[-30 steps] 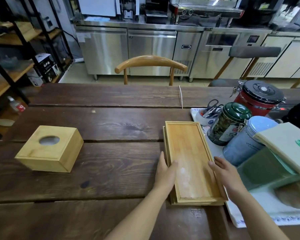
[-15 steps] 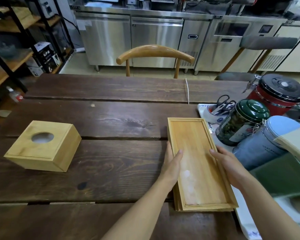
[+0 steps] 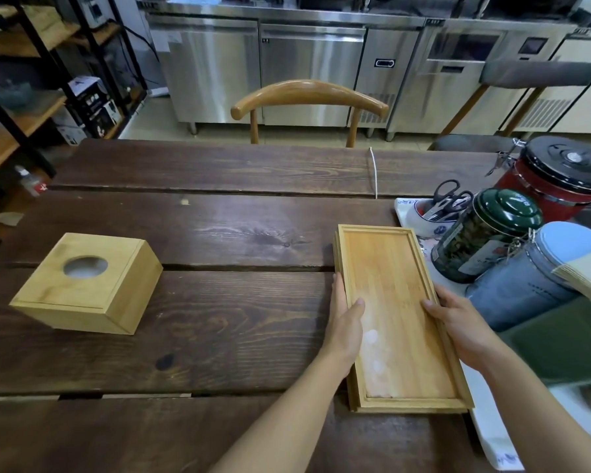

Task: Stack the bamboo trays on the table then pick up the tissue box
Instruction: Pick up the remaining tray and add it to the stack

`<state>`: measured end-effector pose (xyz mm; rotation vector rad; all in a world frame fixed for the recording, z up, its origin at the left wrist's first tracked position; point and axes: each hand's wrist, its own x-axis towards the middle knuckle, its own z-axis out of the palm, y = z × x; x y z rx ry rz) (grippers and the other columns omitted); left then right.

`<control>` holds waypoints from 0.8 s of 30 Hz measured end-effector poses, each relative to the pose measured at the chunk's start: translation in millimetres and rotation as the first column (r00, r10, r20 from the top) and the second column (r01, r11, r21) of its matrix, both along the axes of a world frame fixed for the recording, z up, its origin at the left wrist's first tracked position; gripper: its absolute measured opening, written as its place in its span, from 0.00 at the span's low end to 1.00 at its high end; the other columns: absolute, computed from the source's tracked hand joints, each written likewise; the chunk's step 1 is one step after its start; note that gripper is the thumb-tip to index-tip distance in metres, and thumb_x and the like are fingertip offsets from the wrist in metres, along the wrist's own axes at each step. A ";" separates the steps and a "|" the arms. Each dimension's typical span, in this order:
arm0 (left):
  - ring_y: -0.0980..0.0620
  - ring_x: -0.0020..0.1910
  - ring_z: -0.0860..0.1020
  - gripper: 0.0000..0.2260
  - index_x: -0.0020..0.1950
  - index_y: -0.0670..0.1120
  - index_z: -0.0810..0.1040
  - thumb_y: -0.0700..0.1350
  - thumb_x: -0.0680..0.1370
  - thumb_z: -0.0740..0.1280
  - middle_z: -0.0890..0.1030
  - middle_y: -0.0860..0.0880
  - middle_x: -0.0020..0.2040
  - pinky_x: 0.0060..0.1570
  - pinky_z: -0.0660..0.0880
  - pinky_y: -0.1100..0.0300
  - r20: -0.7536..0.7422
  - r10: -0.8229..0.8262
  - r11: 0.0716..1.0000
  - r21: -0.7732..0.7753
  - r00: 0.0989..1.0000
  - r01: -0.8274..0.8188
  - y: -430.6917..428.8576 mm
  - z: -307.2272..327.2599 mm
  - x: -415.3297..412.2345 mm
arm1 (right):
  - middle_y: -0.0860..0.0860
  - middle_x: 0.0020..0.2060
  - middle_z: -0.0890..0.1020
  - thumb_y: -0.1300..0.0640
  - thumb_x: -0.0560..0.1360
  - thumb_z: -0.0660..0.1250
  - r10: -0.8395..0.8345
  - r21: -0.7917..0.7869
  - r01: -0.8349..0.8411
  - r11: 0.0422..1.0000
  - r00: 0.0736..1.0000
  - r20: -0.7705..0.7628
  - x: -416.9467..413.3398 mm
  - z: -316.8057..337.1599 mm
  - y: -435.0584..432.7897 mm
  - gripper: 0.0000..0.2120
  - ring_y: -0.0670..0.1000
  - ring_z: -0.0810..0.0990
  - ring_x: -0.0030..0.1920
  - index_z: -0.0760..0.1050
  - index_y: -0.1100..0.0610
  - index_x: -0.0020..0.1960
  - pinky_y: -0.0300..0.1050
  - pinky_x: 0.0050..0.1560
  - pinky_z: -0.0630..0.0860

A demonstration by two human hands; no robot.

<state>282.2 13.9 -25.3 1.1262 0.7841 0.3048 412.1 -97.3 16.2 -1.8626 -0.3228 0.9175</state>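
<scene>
Hands (image 3: 403,322) unmoved, flanking stacked bamboo trays (image 3: 394,315).

The stacked bamboo trays (image 3: 393,302) are sitting squarer now, the lower edges that were jutting out at the left side a second ago showing only as a thin sliver. The left hand (image 3: 343,324) is pressing flatter along the left rim, thumb over the edge, while the right hand (image 3: 457,322) is reaching further up the right rim.
</scene>
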 end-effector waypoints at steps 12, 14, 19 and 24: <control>0.51 0.73 0.61 0.28 0.76 0.59 0.49 0.45 0.80 0.57 0.61 0.51 0.76 0.73 0.58 0.43 0.029 0.022 1.000 -0.004 0.999 -0.022 -2.8 1.1 -4.5 | 0.51 0.54 0.79 0.63 0.78 0.56 0.026 0.010 -0.026 1.000 1.000 0.001 0.9 -0.8 -2.2 0.17 0.53 0.77 0.55 0.70 0.52 0.66 0.49 0.51 0.75; 0.51 0.73 0.62 0.27 0.76 0.58 0.50 0.46 0.80 0.58 0.61 0.51 0.76 0.72 0.59 0.43 0.025 0.023 1.000 -0.002 0.999 -0.023 -3.6 3.5 -4.8 | 0.50 0.54 0.79 0.62 0.78 0.56 0.020 -0.013 -0.020 1.000 1.000 0.004 1.7 -0.7 -1.9 0.18 0.53 0.77 0.55 0.69 0.53 0.66 0.51 0.53 0.74; 0.50 0.73 0.62 0.28 0.76 0.56 0.55 0.51 0.78 0.61 0.62 0.52 0.76 0.71 0.61 0.44 -0.091 -0.022 0.996 0.089 0.996 0.030 1.8 11.4 -15.7 | 0.60 0.56 0.79 0.58 0.77 0.59 -0.032 -0.215 0.097 0.972 0.958 0.286 -1.4 6.2 3.9 0.16 0.56 0.77 0.52 0.73 0.63 0.62 0.54 0.54 0.74; 0.51 0.74 0.59 0.27 0.75 0.51 0.59 0.55 0.78 0.60 0.60 0.51 0.76 0.71 0.58 0.50 -0.269 -0.015 0.922 0.369 0.963 0.118 31.4 24.4 -51.6 | 0.62 0.62 0.76 0.50 0.77 0.58 0.102 -0.427 0.199 0.882 0.804 0.585 -9.0 25.4 19.0 0.23 0.63 0.73 0.62 0.67 0.62 0.67 0.59 0.59 0.71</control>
